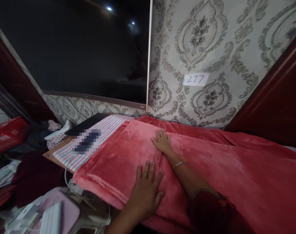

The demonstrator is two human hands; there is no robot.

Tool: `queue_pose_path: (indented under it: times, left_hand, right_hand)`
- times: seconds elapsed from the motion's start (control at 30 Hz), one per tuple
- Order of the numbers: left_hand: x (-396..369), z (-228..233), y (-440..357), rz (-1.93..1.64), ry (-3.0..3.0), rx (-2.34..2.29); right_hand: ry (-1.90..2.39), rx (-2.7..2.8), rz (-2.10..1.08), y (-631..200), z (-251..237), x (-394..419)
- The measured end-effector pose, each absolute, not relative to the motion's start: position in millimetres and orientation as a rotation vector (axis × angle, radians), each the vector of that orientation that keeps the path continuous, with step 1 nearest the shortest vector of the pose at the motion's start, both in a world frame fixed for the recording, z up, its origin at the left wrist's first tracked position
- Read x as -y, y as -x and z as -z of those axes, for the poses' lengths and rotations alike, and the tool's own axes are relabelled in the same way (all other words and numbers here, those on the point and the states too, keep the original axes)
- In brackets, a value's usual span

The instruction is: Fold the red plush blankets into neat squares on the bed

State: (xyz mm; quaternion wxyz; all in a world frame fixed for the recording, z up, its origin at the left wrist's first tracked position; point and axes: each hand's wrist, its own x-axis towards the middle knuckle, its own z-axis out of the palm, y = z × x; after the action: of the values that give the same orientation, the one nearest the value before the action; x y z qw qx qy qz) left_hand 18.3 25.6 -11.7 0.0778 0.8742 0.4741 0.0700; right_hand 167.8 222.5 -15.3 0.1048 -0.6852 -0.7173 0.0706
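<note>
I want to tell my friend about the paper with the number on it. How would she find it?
Look at the patterned wall to the right of the big dark screen. Just above the pink blanket that both hands, the left hand and right hand, press flat, a small white paper is stuck on. It is the only plain white patch there, with 277 handwritten on it.

Pink blanket [211,169] top is flat w/ lots of open room toward its right edge. Left hand [145,190] and right hand [162,141] lie flat on it, nothing betw. them. Past the blanket's left edge, striped cloth [106,130] and messy piles of clothes [38,139] block the way. Behind, patterned wall [206,48] and dark screen [77,48] close it off.
</note>
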Motion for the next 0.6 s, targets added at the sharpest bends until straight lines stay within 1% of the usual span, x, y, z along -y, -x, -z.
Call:
queue_pose_path:
  times: [0.17,0.37,0.5,0.6]
  left_hand:
    - [-23,14,-14,-0.318,-2.653,-1.347]
    - [-19,21,-13,-0.495,-2.651,-1.374]
    - [-18,26,-13,-0.602,-2.689,-1.33]
    - [-14,24,-11,-0.75,-2.691,-1.229]
  right_hand:
    - [1.988,2.122,-0.217,-168,14,-221]
    - [2.043,2.124,-0.381,-168,-6,-217]
    - [1.953,2.136,-0.301,-150,-15,-200]
    - [1.843,2.21,-0.239,-137,-5,-183]
